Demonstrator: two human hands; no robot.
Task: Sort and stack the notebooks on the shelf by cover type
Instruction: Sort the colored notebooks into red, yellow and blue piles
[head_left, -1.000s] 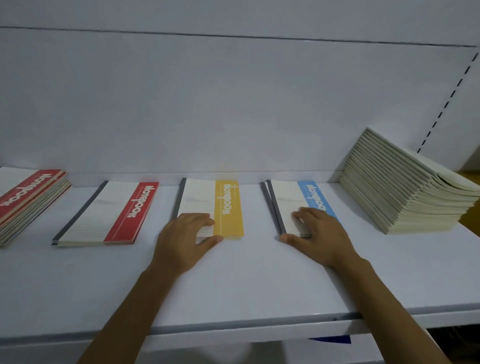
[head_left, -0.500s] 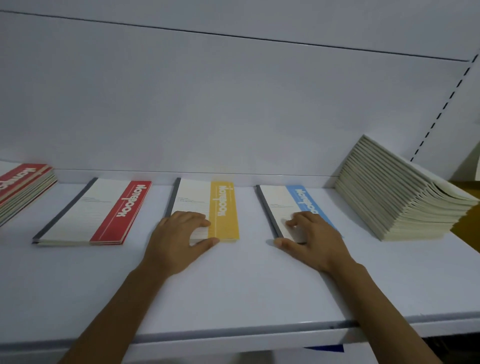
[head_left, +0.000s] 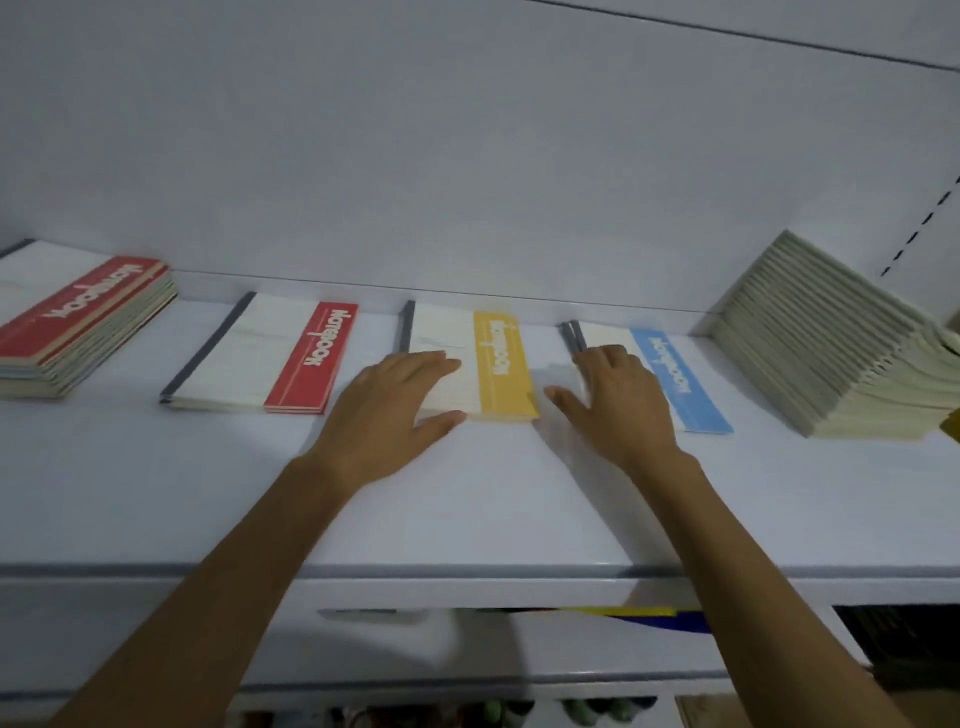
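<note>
Pale grey shelving fills the view, a plain back panel rising behind one long white shelf (head_left: 467, 509), with a darker lower bay underneath that is too dim to read.

From the left: a thick stack of red-cover notebooks (head_left: 78, 327) sits at the shelf's far end, already gathered. Next to it, apart, lies a thin red-band pile (head_left: 265, 358), then a yellow-band pile (head_left: 491, 364), then a blue-band pile (head_left: 675, 379). At the right end a tall heap of plain notebooks (head_left: 831, 343) leans over, spines showing, covers hidden.

The person's left hand (head_left: 384, 415) lies flat on the white part of the yellow-band pile, fingers (head_left: 426, 361) spread and loose, thumb at the near edge; it presses and grips nothing. The right hand (head_left: 618, 405) rests the same way on the blue-band pile, fingers (head_left: 602, 358) extended over its dark spines, thumb out on the shelf, nothing pinched.

I'd judge the sorting well begun but unfinished: three colour piles are started and low, while the leaning heap, which seems unsorted, is left to deal out. The two spines under the right hand look slightly askew, so squaring may be under way.
</note>
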